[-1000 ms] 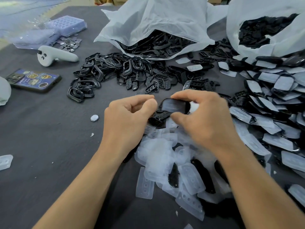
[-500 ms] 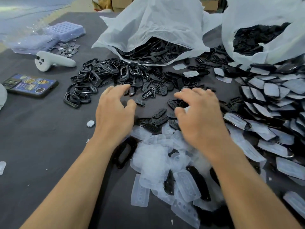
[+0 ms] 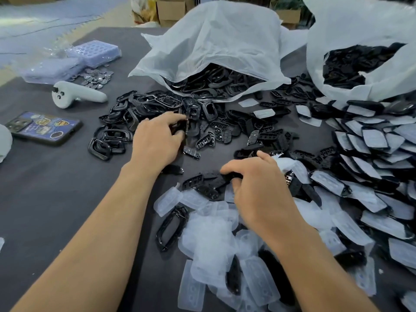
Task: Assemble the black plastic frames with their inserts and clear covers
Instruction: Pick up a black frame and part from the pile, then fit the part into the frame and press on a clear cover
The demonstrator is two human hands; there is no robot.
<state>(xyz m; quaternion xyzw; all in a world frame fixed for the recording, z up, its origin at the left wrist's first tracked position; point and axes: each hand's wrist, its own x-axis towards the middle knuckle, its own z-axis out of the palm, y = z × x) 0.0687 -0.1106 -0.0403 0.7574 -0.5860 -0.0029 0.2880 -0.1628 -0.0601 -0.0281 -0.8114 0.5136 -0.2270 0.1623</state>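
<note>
My left hand (image 3: 157,143) pinches a black frame (image 3: 191,122) at the pile's edge. My right hand (image 3: 258,190) curls on a black insert (image 3: 235,176). Both seem light, stiff and slippery, so I think it is better to hold them by the rim.

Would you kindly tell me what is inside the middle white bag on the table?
Its open mouth shows black plastic frames, spilling out onto the table. The film of the white bag hides anything deeper inside.

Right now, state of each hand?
Left hand: pinches a black frame at the pile.
Right hand: grips a black insert.
</note>
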